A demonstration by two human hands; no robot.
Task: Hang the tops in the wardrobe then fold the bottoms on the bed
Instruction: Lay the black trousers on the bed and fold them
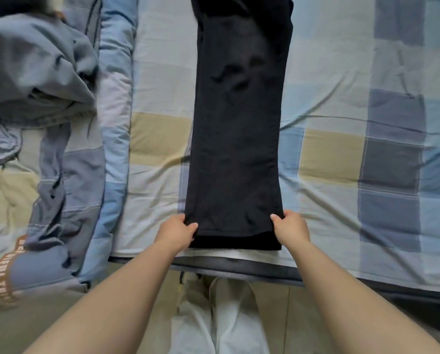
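Nearest the camera, two bare forearms reached over the near edge of the bed [341, 154]. On the left of the black trousers [236, 149], the left hand [179, 229] pinched the hem's left corner; on their right, the right hand [290, 227] pinched the hem's right corner, thumbs on top. The trousers lay flat lengthwise up the checked sheet, legs stacked, hem at the bed's near edge, waist running out of view at the top. This looked like the folding step; the next move probably called for lifting the hem and carrying it toward the waist evenly. A grey garment [35, 67] lay heaped well left of the trousers
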